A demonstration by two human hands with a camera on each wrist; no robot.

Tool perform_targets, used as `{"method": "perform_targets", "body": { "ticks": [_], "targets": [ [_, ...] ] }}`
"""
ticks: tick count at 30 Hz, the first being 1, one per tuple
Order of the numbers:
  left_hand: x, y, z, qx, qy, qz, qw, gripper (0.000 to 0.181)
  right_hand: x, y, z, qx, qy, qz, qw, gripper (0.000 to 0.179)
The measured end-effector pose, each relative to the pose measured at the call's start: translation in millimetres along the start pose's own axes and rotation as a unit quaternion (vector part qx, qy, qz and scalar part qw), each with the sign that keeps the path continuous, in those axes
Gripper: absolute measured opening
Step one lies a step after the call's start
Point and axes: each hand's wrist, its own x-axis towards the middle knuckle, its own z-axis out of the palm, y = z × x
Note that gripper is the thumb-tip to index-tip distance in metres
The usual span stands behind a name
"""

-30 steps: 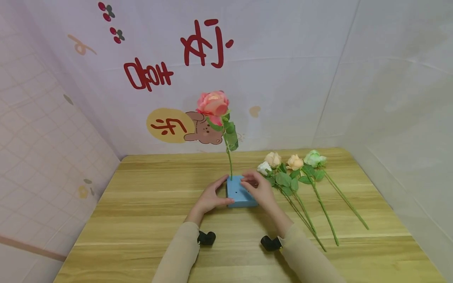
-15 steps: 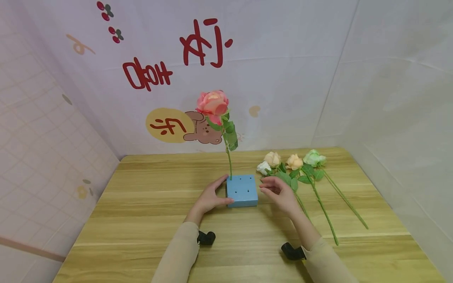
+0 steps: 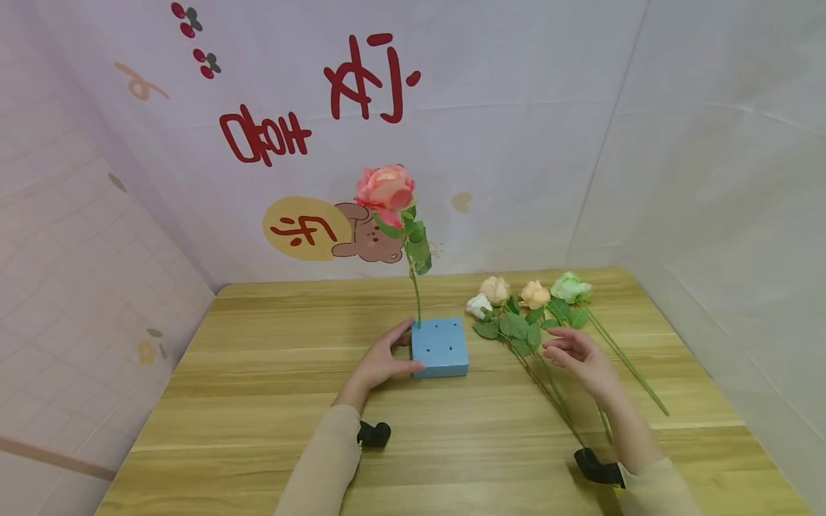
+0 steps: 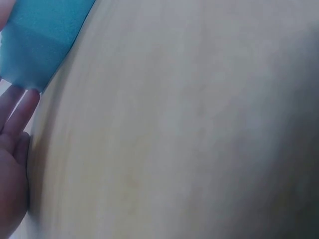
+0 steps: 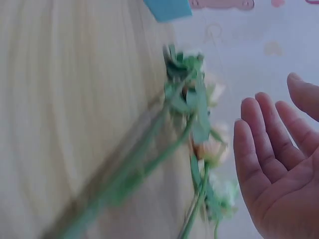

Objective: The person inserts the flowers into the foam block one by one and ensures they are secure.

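Note:
A pink rose (image 3: 386, 190) stands upright, its stem set in the back left corner of a light blue block (image 3: 440, 345) with small holes in its top. My left hand (image 3: 381, 362) holds the block by its left side, thumb at the front corner and index finger at the back one. In the left wrist view, fingertips (image 4: 31, 97) touch the block's side. My right hand (image 3: 586, 364) hovers over the stems of the lying roses, fingers relaxed and holding nothing. Beneath or beside it lie a white rose (image 3: 480, 306), a cream rose (image 3: 495, 290), a peach rose (image 3: 535, 294) and a green rose (image 3: 571, 287).
The wooden table (image 3: 277, 373) meets a pale printed cloth (image 3: 516, 143) at its back edge. Another cloth hangs along each side. Long green stems (image 3: 629, 362) stretch toward the front right. A black wrist mount (image 3: 596, 467) sits on the right forearm.
My right hand has moved off the block and swung right, over the lying roses' stems. The left hand stays at the block, and the pink rose remains upright.

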Motion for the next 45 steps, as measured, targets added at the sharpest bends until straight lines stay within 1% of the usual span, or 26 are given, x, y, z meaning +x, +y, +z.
{"method": "perform_targets", "body": {
  "ticks": [3,7,10,13,20,23,32,35,37,40,42,44,45],
  "targets": [
    [-1.5,0.1,-0.3,0.002,0.004,-0.003,1.0,0.098,-5.3,3,-9,0.014,-0.003,-0.003,0.9999,0.03],
    [-3.1,0.4,0.1,0.0,0.004,0.001,1.0,0.097,-12.7,8,-19,0.032,-0.003,0.006,0.9995,0.031],
    [-3.8,0.1,0.8,-0.007,0.004,0.003,1.0,0.095,-18.2,11,-28,0.031,-0.001,0.019,0.9993,0.031],
    [-4.0,0.6,1.4,-0.013,0.006,0.007,0.9999,0.094,-24.0,14,-40,0.026,-0.002,0.024,0.9994,0.031],
    [-4.1,0.9,2.6,-0.012,0.003,0.005,0.9999,0.096,-39.1,22,-69,0.075,-0.003,0.003,0.9972,0.038],
    [-4.1,0.8,2.8,-0.013,0.003,0.003,0.9999,0.096,-44.8,23,-80,0.078,-0.001,0.0,0.9969,0.04],
    [-1.9,2.7,2.4,-0.032,0.006,0.006,0.9994,0.094,-54.5,27,-105,0.034,0.0,0.036,0.9988,0.041],
    [-1.9,4.6,1.3,-0.032,0.004,0.004,0.9995,0.094,-56.5,28,-112,0.008,-0.001,0.041,0.9991,0.042],
    [-2.0,4.5,0.6,-0.027,0.004,0.003,0.9996,0.094,-58.0,28,-116,-0.02,0.002,0.042,0.9989,0.043],
    [-2.2,4.1,-0.2,-0.019,0.005,0.004,0.9998,0.094,-59.7,29,-122,-0.044,0.007,0.045,0.998,0.046],
    [-2.4,4.0,-0.5,-0.023,0.006,0.006,0.9997,0.094,-60.6,29,-125,-0.057,0.014,0.048,0.9971,0.047],
    [-4.8,11.9,-1.3,-0.027,0.001,0.007,0.9996,0.094,-61.7,30,-129,-0.069,0.022,0.051,0.9961,0.047],
    [-4.9,12.2,-1.3,-0.027,0.001,0.006,0.9996,0.094,-62.1,31,-131,-0.079,0.026,0.055,0.995,0.046]
  ]
}}
